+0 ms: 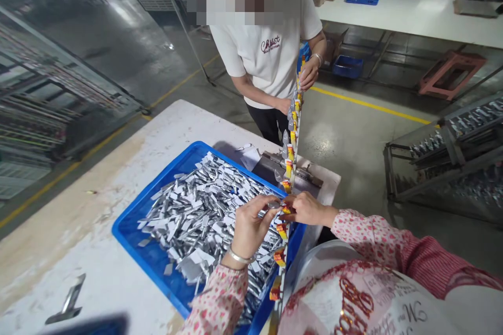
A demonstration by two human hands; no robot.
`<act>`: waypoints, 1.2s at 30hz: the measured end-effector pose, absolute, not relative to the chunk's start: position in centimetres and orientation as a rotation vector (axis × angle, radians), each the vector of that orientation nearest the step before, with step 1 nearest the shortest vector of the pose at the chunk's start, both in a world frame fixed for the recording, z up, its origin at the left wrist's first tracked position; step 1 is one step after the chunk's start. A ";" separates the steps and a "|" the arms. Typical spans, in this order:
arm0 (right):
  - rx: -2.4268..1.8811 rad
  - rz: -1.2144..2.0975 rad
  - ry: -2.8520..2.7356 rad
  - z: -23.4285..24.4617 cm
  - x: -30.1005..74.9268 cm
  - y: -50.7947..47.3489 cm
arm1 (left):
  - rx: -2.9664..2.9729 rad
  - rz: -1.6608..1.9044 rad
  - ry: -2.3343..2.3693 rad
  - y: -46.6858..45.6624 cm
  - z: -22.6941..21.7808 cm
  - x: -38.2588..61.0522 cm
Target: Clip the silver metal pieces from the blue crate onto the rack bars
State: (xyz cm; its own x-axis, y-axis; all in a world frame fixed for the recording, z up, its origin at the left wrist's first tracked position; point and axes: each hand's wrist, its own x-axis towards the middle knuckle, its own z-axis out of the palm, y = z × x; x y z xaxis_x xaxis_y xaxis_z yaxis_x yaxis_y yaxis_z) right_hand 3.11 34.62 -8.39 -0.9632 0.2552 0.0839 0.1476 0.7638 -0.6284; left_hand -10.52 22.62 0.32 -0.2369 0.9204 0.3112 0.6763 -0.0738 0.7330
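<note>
Item: long rack strip [291, 152] fitted with yellow-orange clips, running up from the near edge of the blue tray [129, 230] to a co-worker's hand [309, 73].

Left hand [251, 225] — fingers pinched on a small metal piece [274, 204] at the strip, over the tray's heap of silver pieces [196, 214].

Right hand [308, 209] — pinching a clip from the strip's far side.

Risk: the piece could slip and drop into the heap if the shared strip sways.

Obscured: the strip's lower end is cut off; clip details are blurred.
</note>
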 end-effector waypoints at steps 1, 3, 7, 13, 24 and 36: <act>-0.313 0.983 -2.786 -8.3 3.2 34.6 | 1.773 1.187 1.905 22.6 0.6 -10.6; -0.289 1.000 -2.757 -8.3 3.3 34.7 | 1.842 1.123 1.862 22.7 1.1 -10.7; -0.269 0.999 -2.718 -8.4 3.4 34.7 | 1.926 1.056 1.838 22.7 1.6 -10.8; -0.270 1.023 -2.750 -8.7 3.5 34.9 | 2.051 0.936 1.882 22.9 1.6 -10.2; -0.315 1.204 -2.706 -8.3 4.7 35.7 | 1.318 0.524 2.248 21.7 -10.4 -13.5; -0.414 1.285 -2.624 -8.7 7.3 34.9 | 1.126 0.276 2.162 20.4 -14.6 -10.6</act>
